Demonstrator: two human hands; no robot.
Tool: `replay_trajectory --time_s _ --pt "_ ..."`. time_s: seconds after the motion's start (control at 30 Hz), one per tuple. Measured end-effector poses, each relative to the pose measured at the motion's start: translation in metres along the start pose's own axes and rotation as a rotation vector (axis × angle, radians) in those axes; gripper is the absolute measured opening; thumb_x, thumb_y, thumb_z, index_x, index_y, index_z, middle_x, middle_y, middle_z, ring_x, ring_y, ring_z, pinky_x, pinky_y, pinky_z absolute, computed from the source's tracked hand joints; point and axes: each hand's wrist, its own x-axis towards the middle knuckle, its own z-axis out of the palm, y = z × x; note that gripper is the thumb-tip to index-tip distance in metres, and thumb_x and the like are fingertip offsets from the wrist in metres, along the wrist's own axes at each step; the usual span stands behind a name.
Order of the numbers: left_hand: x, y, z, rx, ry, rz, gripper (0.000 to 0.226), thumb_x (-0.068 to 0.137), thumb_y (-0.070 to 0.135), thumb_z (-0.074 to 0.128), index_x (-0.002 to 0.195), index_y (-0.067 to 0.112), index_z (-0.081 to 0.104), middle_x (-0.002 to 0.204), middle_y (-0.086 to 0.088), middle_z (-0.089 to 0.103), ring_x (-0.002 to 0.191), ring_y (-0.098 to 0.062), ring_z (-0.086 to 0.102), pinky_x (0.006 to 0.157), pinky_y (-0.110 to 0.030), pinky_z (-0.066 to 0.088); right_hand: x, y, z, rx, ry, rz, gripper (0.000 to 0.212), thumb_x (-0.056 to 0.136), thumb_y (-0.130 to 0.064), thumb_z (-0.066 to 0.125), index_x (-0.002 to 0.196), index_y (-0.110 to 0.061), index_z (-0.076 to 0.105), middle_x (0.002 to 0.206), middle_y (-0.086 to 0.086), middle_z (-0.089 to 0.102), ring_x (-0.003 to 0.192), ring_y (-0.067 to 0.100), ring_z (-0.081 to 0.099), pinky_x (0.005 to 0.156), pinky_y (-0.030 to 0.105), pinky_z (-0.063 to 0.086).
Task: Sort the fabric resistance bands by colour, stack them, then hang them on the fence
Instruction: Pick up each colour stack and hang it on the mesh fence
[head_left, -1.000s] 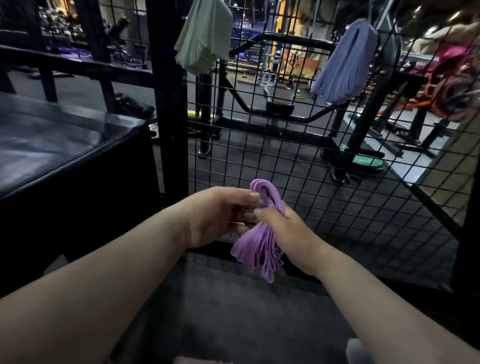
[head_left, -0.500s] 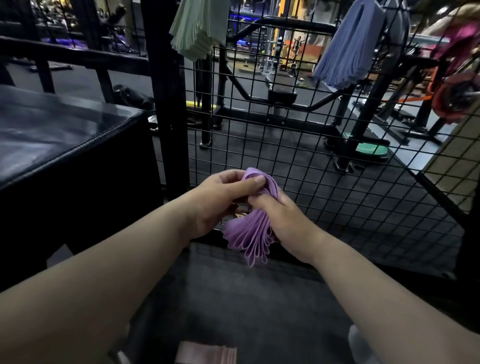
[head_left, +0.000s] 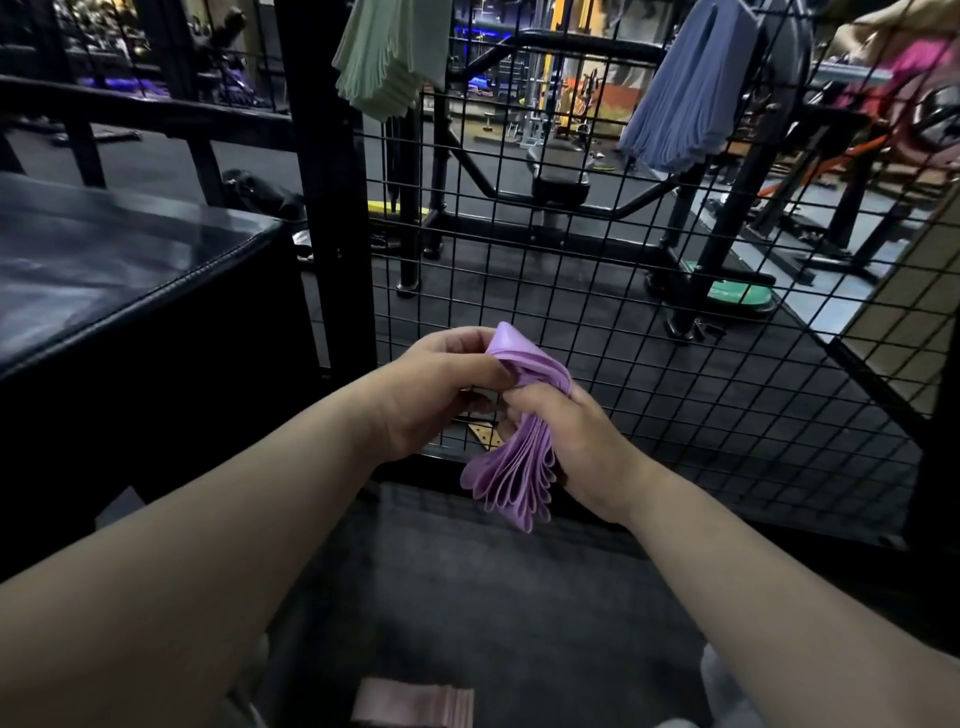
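By fence (head_left: 625, 291), L grip (head_left: 431, 395), R grip (head_left: 576, 452) on bands (head_left: 511, 470)

The gym was dim, with a dark rubber floor (head_left: 571, 332) and brighter light far at the back. A black steel machine frame (head_left: 582, 44) with a padded seat (head_left: 558, 184) stood on it, a green disc (head_left: 737, 300) near its base. At the left sat a black vinyl-padded box (head_left: 104, 270).

1 head-worn view
Wide-angle, looking forward and down from the person's head, close to the wire fence (head_left: 327, 208) it faces.
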Motion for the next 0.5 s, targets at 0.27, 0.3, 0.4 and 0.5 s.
replay_trajectory --time_s 0.27,0.3,0.4,0.5 --pt "0.0037 -0.0009 0.0056 0.083 0.091 -0.016 0.027 0.079 0.019 0.060 0.101 0.006 0.068 0.089 -0.011 0.066 0.083 -0.026 0.057 0.082 -0.042 0.043 -0.0014 0.0006 0.0028 -0.185 0.046 -0.014 0.036 0.089 -0.029 0.062 0.123 -0.019 0.053 0.111 0.006 0.063 0.103 0.015 0.058 0.098 0.040 0.046" --pt "0.0044 -0.0014 0.0068 0.089 0.103 -0.017 0.025 0.079 0.019 0.060 0.098 0.007 0.069 0.087 -0.010 0.066 0.080 -0.024 0.057 0.079 -0.040 0.043 -0.0022 0.0009 0.0039 -0.223 0.051 -0.024 0.034 0.094 -0.024 0.060 0.125 -0.017 0.050 0.120 0.012 0.059 0.104 0.015 0.057 0.101 0.043 0.046" --pt "0.0047 -0.0019 0.0093 0.156 0.140 -0.003 0.015 0.089 0.016 0.059 0.096 0.009 0.071 0.085 -0.007 0.068 0.077 -0.018 0.062 0.074 -0.034 0.049 -0.0026 0.0020 0.0068 -0.305 0.055 -0.037 0.033 0.097 -0.018 0.058 0.128 -0.017 0.046 0.127 0.014 0.052 0.104 0.018 0.056 0.101 0.044 0.048" --pt "0.0057 -0.0023 0.0104 0.219 0.187 0.019 0.017 0.094 0.018 0.057 0.093 0.013 0.074 0.086 -0.006 0.072 0.080 -0.016 0.065 0.078 -0.033 0.053 -0.0032 0.0006 0.0063 -0.332 0.035 -0.036 0.032 0.097 -0.021 0.060 0.126 -0.021 0.046 0.122 0.003 0.052 0.109 0.012 0.056 0.097 0.031 0.048"
